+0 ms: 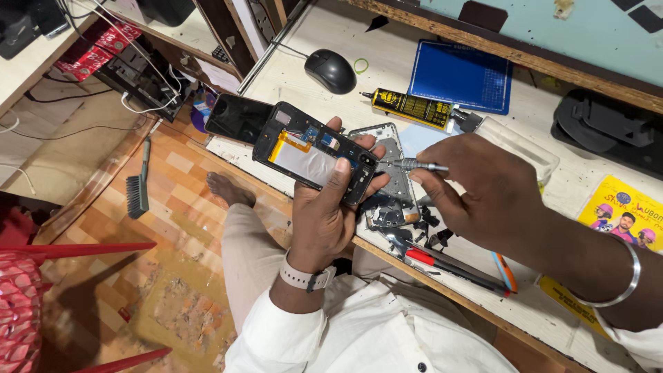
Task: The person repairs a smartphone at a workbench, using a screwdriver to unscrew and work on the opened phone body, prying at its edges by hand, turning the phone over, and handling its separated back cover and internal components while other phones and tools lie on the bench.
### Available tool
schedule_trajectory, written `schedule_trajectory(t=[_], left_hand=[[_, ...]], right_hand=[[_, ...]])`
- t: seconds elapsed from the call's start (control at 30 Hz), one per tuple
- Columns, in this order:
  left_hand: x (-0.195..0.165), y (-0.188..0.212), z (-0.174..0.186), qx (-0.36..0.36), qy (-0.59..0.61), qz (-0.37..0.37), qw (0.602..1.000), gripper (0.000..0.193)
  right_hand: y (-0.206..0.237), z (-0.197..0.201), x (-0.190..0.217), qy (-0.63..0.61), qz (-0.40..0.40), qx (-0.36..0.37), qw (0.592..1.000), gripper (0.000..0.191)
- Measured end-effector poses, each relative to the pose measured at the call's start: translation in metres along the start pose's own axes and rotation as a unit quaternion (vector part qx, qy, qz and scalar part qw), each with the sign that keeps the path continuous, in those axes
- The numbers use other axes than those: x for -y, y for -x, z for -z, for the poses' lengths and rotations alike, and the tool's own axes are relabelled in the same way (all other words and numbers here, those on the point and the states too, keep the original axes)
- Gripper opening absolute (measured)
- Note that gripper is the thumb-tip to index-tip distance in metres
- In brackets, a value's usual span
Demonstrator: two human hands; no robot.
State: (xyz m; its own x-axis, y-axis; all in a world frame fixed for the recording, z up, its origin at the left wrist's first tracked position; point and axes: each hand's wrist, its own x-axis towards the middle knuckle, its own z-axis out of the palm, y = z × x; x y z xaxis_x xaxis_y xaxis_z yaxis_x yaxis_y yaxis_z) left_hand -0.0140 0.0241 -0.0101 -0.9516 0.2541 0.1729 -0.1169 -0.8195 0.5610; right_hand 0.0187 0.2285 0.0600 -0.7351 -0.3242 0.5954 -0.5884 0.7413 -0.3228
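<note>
My left hand (331, 214) grips an opened black phone (314, 152), back cover off, its silvery battery and circuit board facing up. My right hand (476, 190) pinches a small metal screwdriver (414, 165), whose tip points at the phone's right end near my left thumb. Under the hands, on the white bench (331, 34), lie a grey metal phone frame (390, 148) and several small black parts (425, 224). A second phone (237, 119) with a dark screen rests at the bench's near-left edge.
A black mouse (331, 70), a yellow-and-black glue tube (411, 107) and a blue cutting mat (459, 76) lie further back. Red-handled tools (449, 266) sit by the front edge. A brush (138, 186) lies on the tiled floor; red furniture (27, 297) stands left.
</note>
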Motion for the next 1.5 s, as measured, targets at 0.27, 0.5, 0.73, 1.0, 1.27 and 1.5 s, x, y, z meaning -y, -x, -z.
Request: schedule_trajectory(t=[0.27,0.5,0.73,1.0,1.27,1.5], left_hand=[[0.005,0.003,0.001,-0.014,-0.030,-0.014,0.999,0.059],[0.010,0.003,0.002,-0.008,-0.073,-0.025,0.997,0.057],[0.008,0.005,-0.002,-0.021,-0.064,-0.023,0.997,0.056],[0.006,0.005,-0.005,-0.026,-0.041,-0.017,0.999,0.057],[0.005,0.005,-0.005,-0.016,-0.051,-0.014,0.998,0.057],[0.005,0.005,-0.003,-0.021,-0.040,-0.012,0.999,0.058]], right_hand=[[-0.002,-0.001,-0.002,0.000,0.108,-0.007,0.994,0.020],[-0.001,0.000,-0.002,0.016,0.083,0.057,0.995,0.030],[-0.003,0.004,-0.003,0.106,0.011,0.134,0.985,0.039],[0.000,0.006,0.000,0.145,0.029,0.174,0.974,0.033],[-0.006,0.008,0.005,0.079,0.109,0.032,0.990,0.031],[-0.006,0.007,0.010,0.072,0.118,-0.029,0.990,0.050]])
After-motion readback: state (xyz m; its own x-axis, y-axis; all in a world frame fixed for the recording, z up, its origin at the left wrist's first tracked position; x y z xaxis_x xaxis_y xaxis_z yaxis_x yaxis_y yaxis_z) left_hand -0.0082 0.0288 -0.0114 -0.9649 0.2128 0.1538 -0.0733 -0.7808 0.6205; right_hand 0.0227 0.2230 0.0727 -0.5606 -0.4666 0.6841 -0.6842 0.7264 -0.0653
